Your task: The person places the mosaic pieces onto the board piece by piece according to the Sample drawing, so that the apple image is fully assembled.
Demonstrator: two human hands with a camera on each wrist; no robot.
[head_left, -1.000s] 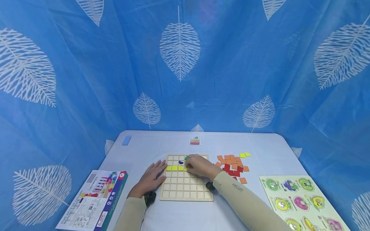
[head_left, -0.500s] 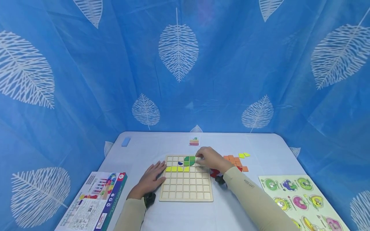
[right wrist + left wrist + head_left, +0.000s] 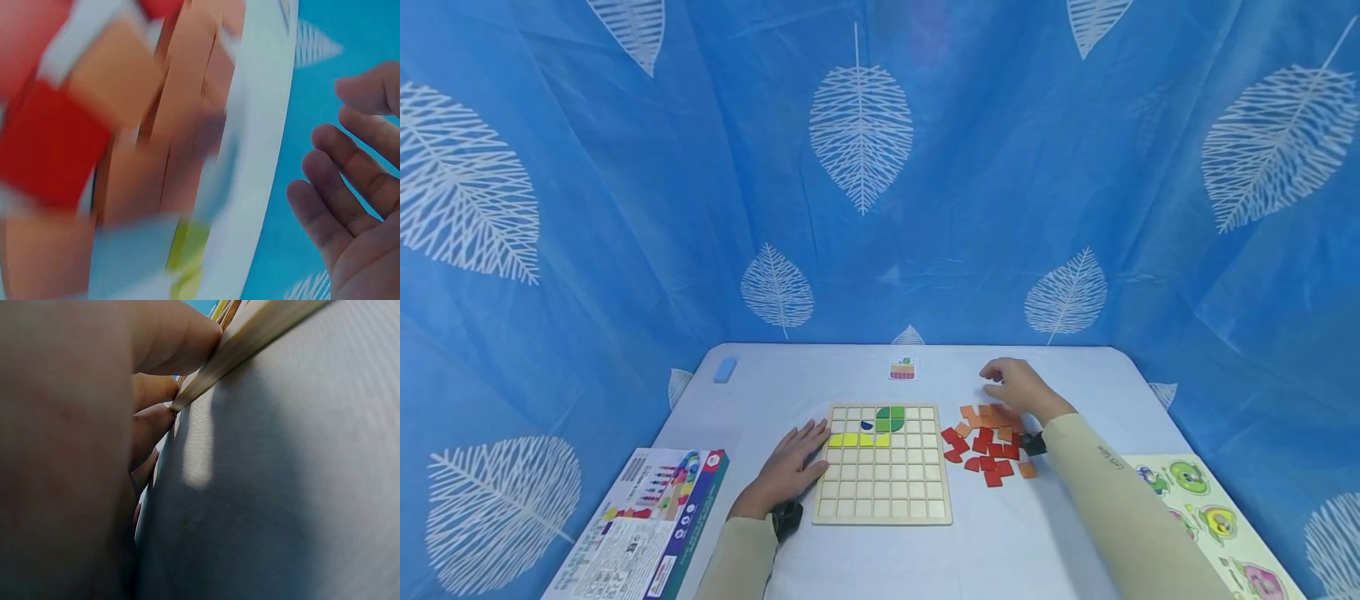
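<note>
A wooden grid board (image 3: 880,489) lies on the table. Green pieces (image 3: 883,426), a small dark blue piece (image 3: 867,425) and a row of yellow squares (image 3: 850,440) sit in its upper cells. My left hand (image 3: 787,468) lies flat at the board's left side; in the left wrist view its fingertips touch the wooden edge. Beyond the board's upper right, my right hand (image 3: 1021,388) hovers with loosely bent fingers and holds nothing. Orange squares (image 3: 976,421) and red pieces (image 3: 992,467) are scattered near it. Yellow pieces (image 3: 187,256) show in the right wrist view.
A small picture card (image 3: 903,368) lies behind the board, and a blue block (image 3: 726,370) at the back left. A printed box (image 3: 640,521) is at the left. The fruit picture sheet (image 3: 1217,517) on the right is partly covered by my right sleeve.
My right hand has left the board's green pieces and moved right and back, over the far side of the loose pieces. The left hand stays at the board's edge.
</note>
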